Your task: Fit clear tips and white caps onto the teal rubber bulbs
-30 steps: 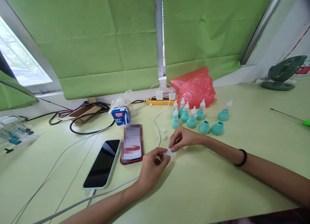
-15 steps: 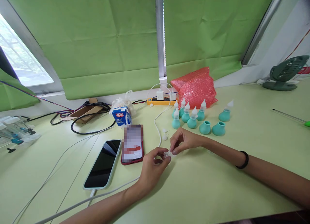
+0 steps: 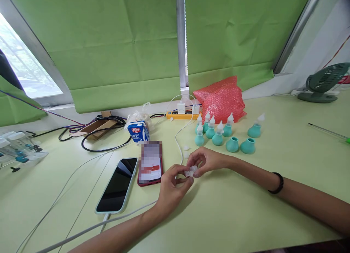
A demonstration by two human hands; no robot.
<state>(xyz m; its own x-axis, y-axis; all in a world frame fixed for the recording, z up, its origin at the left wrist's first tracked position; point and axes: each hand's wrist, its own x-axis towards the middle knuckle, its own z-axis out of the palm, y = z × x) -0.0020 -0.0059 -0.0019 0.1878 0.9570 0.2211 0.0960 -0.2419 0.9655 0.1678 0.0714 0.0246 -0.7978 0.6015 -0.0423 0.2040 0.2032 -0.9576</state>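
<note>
My left hand pinches a small clear plastic piece between thumb and fingers. On the other side of that piece, my right hand is closed on it too, its fingertips hiding part of it. Beyond my right hand stand several teal squeeze bulbs with clear nozzle tips. Two teal bulbs without tips, one of them the open-topped bulb, stand nearer to me. Two small white round pieces lie just past my hands.
A phone with a lit screen and a dark phone lie left of my hands, with a white cable running past. Behind are a blue milk carton, a yellow power strip and a red bubble-wrap bag. A screwdriver lies right.
My right hand has shifted slightly left and opened its grip a little around the clear piece, which shows more between both hands. The left hand has hardly moved.
</note>
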